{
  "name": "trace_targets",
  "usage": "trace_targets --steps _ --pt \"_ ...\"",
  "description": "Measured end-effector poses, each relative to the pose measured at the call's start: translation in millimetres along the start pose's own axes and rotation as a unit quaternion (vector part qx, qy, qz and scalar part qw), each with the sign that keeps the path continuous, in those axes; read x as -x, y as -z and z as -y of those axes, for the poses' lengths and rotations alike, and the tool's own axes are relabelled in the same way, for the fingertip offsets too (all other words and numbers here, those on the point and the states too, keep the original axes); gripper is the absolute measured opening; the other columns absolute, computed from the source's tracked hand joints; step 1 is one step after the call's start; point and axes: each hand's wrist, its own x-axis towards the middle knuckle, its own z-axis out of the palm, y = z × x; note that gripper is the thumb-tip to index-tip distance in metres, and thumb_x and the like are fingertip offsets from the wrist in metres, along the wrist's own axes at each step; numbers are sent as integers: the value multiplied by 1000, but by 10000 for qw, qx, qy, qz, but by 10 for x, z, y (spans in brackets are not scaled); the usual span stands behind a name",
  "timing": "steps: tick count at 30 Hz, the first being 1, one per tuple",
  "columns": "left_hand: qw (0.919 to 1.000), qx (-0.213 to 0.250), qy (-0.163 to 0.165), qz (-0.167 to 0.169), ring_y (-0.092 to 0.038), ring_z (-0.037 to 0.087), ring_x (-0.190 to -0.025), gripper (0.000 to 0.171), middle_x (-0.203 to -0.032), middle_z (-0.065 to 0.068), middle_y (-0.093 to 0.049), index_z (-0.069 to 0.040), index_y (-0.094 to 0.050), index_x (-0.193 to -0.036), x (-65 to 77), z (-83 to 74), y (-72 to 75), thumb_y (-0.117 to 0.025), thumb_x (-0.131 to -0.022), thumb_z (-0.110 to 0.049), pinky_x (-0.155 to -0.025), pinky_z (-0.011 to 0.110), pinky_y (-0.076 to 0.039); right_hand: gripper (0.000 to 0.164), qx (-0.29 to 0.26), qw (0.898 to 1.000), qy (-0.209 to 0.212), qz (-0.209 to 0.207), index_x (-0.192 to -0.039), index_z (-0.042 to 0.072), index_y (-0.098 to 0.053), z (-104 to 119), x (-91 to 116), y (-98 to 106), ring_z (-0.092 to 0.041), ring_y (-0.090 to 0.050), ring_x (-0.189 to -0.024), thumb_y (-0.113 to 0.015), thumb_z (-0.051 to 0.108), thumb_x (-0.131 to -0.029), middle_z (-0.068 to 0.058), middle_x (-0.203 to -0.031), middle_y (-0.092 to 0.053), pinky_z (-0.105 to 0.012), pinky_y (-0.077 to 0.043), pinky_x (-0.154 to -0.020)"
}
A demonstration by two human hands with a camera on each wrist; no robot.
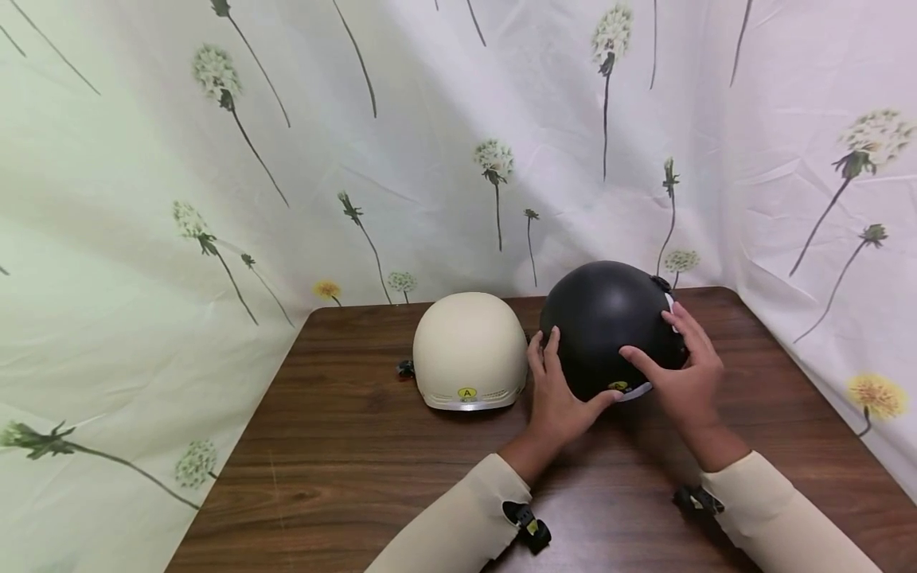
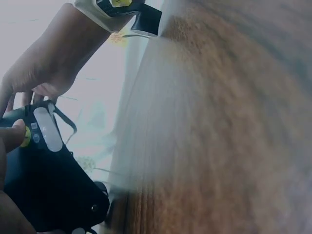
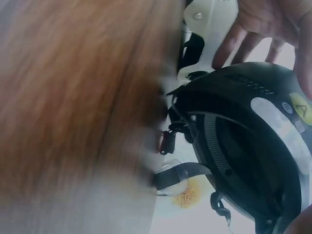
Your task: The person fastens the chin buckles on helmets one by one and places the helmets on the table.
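Observation:
A matte black helmet point(image 1: 605, 318) is held between both hands over the back right of the table, its yellow sticker toward me. My left hand point(image 1: 562, 406) grips its left side, thumb near the sticker at the front rim. On the right side, my right hand point(image 1: 691, 386) holds it with fingers spread along the edge and the thumb on the shell. In the right wrist view, the helmet's dark lining point(image 3: 239, 151) shows, and a chin strap point(image 3: 183, 174) hangs below the rim. Close on the left stands a cream helmet point(image 1: 469, 346) with a yellow "A" sticker.
Both helmets are at the back of a dark wooden table point(image 1: 322, 477). A black buckle point(image 1: 405, 369) sticks out left of the cream helmet. White cloth point(image 1: 430, 143) with printed dandelions hangs behind and beside the table. Black straps point(image 1: 526, 525) circle the sleeves.

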Motion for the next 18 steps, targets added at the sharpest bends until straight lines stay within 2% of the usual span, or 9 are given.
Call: trace_targets --steps 4,8,11,15,18 --pt "9993 294 -128 -181 -33 47 -162 125 -177 25 -16 -11 -21 -171 15 18 -13 -101 -78 -39 -121 67 -45 69 -427 9987 281 -22 -131 -5 -76 -26 -10 -15 -23 -56 -143 -94 -14 -65 -26 -150 -59 -12 -41 -113" --pt "9980 475 -193 -363 -33 46 -162 122 -176 27 -20 -7 -24 -168 27 22 -30 -101 -77 -36 -122 69 -42 64 -1306 9911 161 -203 -130 -19 -68 -50 -43 -37 -17 -57 -130 -86 -24 -68 -17 -138 -57 -15 -45 -111" --pt "9972 618 -86 -414 -35 43 -161 120 -175 23 -23 -7 -25 -167 36 7 -37 -100 -79 -39 -123 68 -41 63 -1793 9835 72 -228 -130 -21 -65 -46 -73 -21 -16 -64 -125 -81 -30 -70 -14 -134 -61 -19 -50 -111" --pt "9971 604 28 -462 -38 41 -158 121 -172 21 -26 -15 -22 -171 21 -16 -28 -97 -80 -44 -121 68 -42 61 -1568 9875 159 -61 -130 -16 -70 -16 -97 14 -12 -70 -123 -85 -27 -71 -15 -132 -70 -18 -53 -108" --pt "9982 445 71 -389 -38 44 -156 125 -172 23 -24 -25 -18 -176 8 -27 -10 -96 -81 -46 -118 70 -43 63 -1345 9906 215 95 -133 -12 -71 -5 -98 23 -9 -70 -124 -86 -23 -73 -9 -133 -73 -15 -53 -106"
